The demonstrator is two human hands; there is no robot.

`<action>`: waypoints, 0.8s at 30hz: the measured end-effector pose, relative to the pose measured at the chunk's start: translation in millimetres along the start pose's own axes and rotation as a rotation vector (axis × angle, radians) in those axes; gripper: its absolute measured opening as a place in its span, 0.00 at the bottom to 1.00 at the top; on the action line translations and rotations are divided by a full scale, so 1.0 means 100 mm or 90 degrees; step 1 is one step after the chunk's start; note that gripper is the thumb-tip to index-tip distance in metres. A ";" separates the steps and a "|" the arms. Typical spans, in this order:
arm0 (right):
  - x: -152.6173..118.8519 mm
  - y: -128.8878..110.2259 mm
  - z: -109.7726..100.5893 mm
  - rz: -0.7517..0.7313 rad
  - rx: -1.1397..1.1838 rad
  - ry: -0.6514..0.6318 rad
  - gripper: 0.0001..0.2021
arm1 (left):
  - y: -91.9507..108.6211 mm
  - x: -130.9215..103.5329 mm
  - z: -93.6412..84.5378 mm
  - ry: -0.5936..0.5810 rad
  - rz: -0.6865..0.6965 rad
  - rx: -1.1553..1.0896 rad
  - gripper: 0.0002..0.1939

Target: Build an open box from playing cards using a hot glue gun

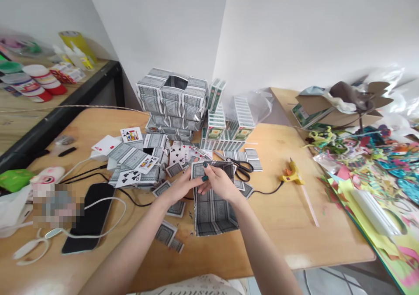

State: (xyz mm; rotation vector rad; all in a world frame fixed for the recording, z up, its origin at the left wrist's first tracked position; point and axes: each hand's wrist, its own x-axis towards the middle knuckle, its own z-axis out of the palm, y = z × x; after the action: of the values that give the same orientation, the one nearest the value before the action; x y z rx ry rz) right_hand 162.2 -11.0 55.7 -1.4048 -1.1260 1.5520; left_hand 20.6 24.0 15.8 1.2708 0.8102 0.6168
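A box made of joined playing cards [214,214] with grey patterned backs lies in front of me, its open side facing up. At its far left corner, my left hand [180,186] and my right hand [221,182] meet around a playing card [197,170], back side up. Both thumbs, with dark green nails, press near the card; the fingertips behind it are partly hidden. Whether this card is fixed to the box, I cannot tell. Loose cards [166,233] lie left of the box. Black-handled scissors [242,168] rest just beyond my right hand.
A yellow glue gun [292,173] with a glue stick lies right. Behind stand a larger card structure [173,98] and stacked card packs [240,118]. At left are a black phone [93,216] and cables. Coloured craft scraps [369,173] cover the far right.
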 end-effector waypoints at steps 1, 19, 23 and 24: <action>0.02 0.04 0.00 0.007 0.030 -0.005 0.23 | -0.03 0.01 -0.01 0.007 -0.010 0.001 0.31; -0.09 0.00 -0.05 -0.037 0.090 0.114 0.13 | 0.10 -0.10 0.04 -0.098 0.012 -0.198 0.36; -0.21 -0.11 -0.10 -0.061 0.105 0.122 0.13 | 0.13 -0.10 0.06 -0.055 -0.002 -0.188 0.44; -0.23 -0.13 -0.11 -0.063 0.106 0.132 0.13 | 0.12 -0.08 0.07 -0.041 -0.010 -0.181 0.44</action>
State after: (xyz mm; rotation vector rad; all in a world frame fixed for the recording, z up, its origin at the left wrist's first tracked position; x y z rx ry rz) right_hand 175.3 -26.5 75.9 -1.3422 -0.9075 1.3626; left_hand 22.1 15.9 29.8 1.0181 0.6531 0.6506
